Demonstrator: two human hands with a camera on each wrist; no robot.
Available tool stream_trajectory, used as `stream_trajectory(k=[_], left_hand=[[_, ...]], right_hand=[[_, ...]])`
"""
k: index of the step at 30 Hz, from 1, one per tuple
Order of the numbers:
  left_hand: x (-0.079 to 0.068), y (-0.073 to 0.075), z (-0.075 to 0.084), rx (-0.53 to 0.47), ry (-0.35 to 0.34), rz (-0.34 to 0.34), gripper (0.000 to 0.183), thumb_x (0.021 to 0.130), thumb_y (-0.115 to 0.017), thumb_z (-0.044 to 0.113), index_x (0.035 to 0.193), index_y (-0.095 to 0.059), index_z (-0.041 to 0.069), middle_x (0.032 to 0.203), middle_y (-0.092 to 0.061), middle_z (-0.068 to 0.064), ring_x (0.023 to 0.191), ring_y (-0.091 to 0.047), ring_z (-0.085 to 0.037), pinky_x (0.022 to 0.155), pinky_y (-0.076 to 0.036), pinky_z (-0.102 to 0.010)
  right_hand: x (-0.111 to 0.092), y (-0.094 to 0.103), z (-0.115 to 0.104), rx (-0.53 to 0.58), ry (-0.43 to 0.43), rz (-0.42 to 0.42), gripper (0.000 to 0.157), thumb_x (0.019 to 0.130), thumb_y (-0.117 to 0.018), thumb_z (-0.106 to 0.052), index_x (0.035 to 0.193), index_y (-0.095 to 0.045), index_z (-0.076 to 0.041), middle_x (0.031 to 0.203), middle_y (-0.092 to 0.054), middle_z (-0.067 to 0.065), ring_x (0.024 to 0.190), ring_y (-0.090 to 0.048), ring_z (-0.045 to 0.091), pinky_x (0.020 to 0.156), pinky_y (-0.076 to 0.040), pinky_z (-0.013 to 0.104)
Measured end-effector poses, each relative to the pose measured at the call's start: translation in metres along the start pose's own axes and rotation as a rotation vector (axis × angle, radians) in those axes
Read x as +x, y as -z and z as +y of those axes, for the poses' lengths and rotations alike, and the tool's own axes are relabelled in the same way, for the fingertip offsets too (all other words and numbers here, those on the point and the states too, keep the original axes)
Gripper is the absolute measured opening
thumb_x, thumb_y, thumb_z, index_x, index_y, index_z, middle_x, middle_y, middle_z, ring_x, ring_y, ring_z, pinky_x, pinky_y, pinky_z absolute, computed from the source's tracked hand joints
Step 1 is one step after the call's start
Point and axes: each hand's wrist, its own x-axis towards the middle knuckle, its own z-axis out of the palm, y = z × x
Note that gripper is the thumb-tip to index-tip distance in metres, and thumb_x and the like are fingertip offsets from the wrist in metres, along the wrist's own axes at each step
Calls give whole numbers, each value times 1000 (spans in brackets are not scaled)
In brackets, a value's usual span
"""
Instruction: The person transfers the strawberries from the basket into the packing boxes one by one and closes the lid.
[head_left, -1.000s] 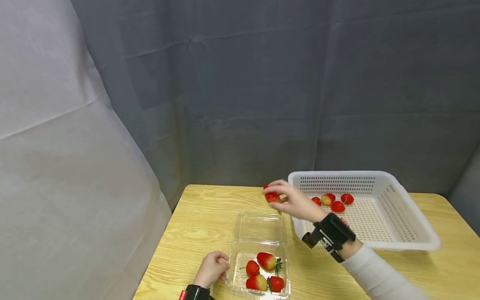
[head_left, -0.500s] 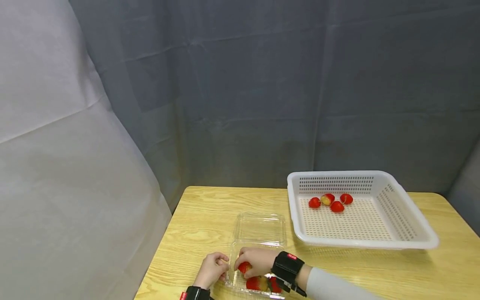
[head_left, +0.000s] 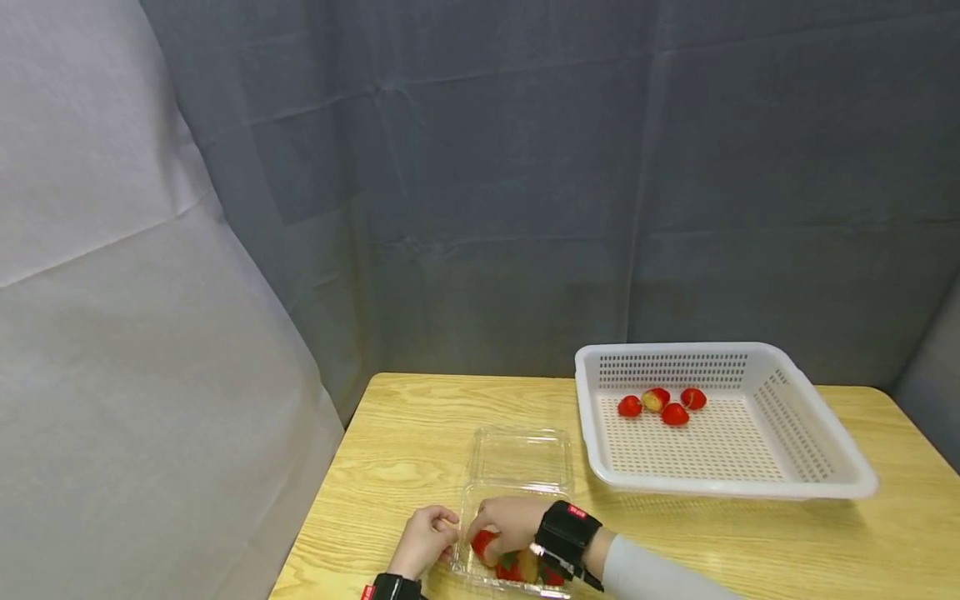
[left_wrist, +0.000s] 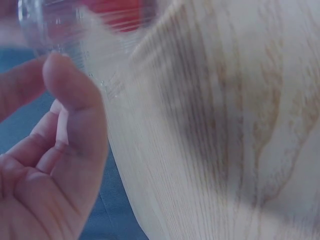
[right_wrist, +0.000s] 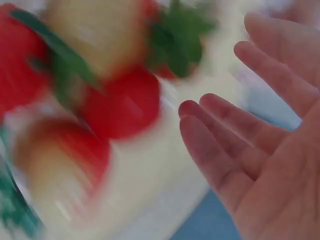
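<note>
A clear plastic clamshell box [head_left: 467,498] lies at the table's front, its lid [head_left: 521,457] folded back. My left hand [head_left: 422,537] pinches the box's left rim between thumb and index finger; the left wrist view shows the thumb [left_wrist: 70,82] against it. Over the box reaches my right hand [head_left: 506,521], fingers around a red strawberry [head_left: 483,544] in the head view. In the right wrist view those fingers [right_wrist: 215,155] are extended and apart, beside blurred strawberries [right_wrist: 122,105] with green leaves, with nothing gripped. Other strawberries [head_left: 517,568] inside are partly hidden by this hand.
A white perforated basket [head_left: 840,433] stands at the back right with several strawberries [head_left: 675,414] inside. The wooden table [head_left: 420,408] ends before a dark grey curtain [head_left: 480,208]. A pale cloth [head_left: 150,375] hangs on the left.
My right hand has carried a strawberry from beside the basket down into the box and spread its fingers there. The strawberries inside have shifted slightly. The left hand has stayed at the rim.
</note>
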Motion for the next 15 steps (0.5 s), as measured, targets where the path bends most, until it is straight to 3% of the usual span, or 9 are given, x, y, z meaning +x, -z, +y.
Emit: stream_trajectory(k=[3,6,9,11,15], left_hand=[[0,-1,-1,-7,-5,-3,17,71,-58,-3,88,-59,-5,58,-49,0,46,-52,-10,45,-51,-31],[1,-1,-1,-7,-8,-5,16,72,-59,-3,88,-59,-5,58,-49,0,46,-52,-10,45,-51,-30],[1,0,-2,-5,1,-5,16,73,-59,-3,88,-59,-5,59,-48,0,46,-52,-10,45,-50,-30],[1,0,-2,-5,8,-6,16,73,-59,-3,89,-59,-5,59,-48,0,46,-52,-10,45,-50,-30],[0,1,0,-11,11,-11,16,73,-58,-4,89,-59,-6,59,-49,-1,46,-52,-10,45,-51,-30]], right_hand=[[-13,45,6,88,-24,189,29,85,-62,-15,113,-63,-9,109,-61,5,91,-58,15,76,-50,27],[-31,92,26,151,-65,515,28,85,-58,-5,112,-60,0,111,-60,15,94,-59,28,79,-50,40],[-51,126,59,136,-195,789,31,84,-58,1,114,-57,4,112,-56,22,95,-56,36,81,-47,47],[-64,138,83,96,-324,867,34,83,-59,1,117,-55,4,115,-52,25,100,-52,40,83,-44,50],[-89,139,127,6,-534,801,41,82,-56,-1,122,-48,7,121,-43,33,107,-46,46,87,-40,54]])
